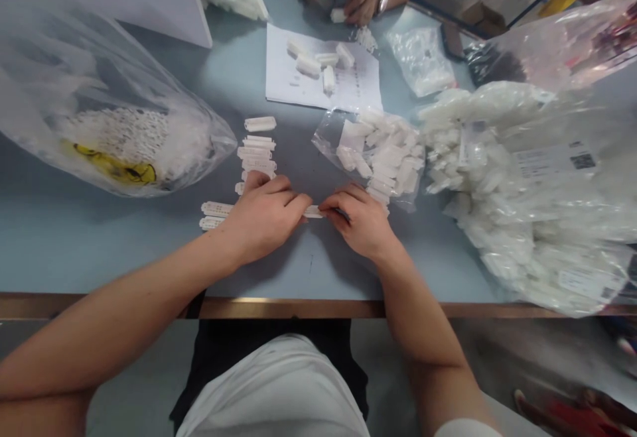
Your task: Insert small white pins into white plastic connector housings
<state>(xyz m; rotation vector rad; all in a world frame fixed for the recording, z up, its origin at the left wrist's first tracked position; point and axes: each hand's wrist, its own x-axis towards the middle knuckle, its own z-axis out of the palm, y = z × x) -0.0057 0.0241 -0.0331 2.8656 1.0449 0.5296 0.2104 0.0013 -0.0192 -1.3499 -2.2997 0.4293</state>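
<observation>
Left hand closed, fingers curled inward; right hand closed likewise. Both grip a narrow white plastic strip, of which only a short section shows between the fingertips. It sits low over a pale blue desk, close to the desk's near brown edge.

Two similar white perforated plastic strips extend from beneath the left hand. Further white plastic strips lie in a loose column just ahead of it.

To the right, a small clear plastic bag of white plastic parts lies near the right hand; beyond it sits a large clear bag of white parts with printed labels. To the left is a clear bag of small white pieces with a yellow patch.

A printed white paper sheet carries several white pieces. Beyond it, a co-worker's hands rest at the far side of the desk.
</observation>
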